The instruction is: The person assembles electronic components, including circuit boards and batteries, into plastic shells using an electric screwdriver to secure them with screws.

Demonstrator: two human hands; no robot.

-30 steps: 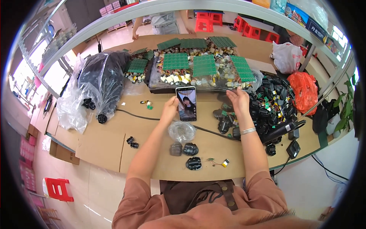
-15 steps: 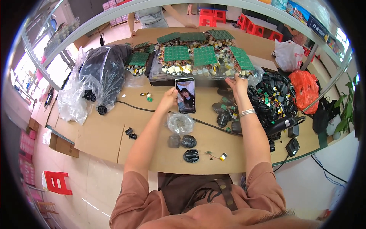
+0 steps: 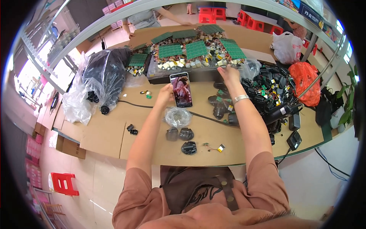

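Note:
A smartphone [image 3: 181,90] stands tilted up over the table with a picture of a person lit on its screen. My left hand [image 3: 165,94] grips its left edge. Off to the right, my right hand [image 3: 230,75] is raised at the front edge of a clear tray [image 3: 206,65], thumb and fingers apart and nothing visible between them. Green circuit boards [image 3: 196,49] lie on small wired parts heaped in that tray. Below the phone sit a clear plastic bag [image 3: 178,116] and several black casings [image 3: 188,147]. A small wired part [image 3: 220,148] lies beside the nearest casing.
A large pile of black casings [image 3: 274,89] fills the right side, next to a red bag [image 3: 304,84] and a white bag [image 3: 286,47]. Plastic-wrapped black material [image 3: 105,68] stands at left. A black cable [image 3: 207,117] crosses the table. Another person's arm [image 3: 175,17] shows beyond the shelf rail.
The phone's picture has changed to a different image. Head movement has shifted the view slightly. My left hand still holds the phone, and my right hand stays by the tray.

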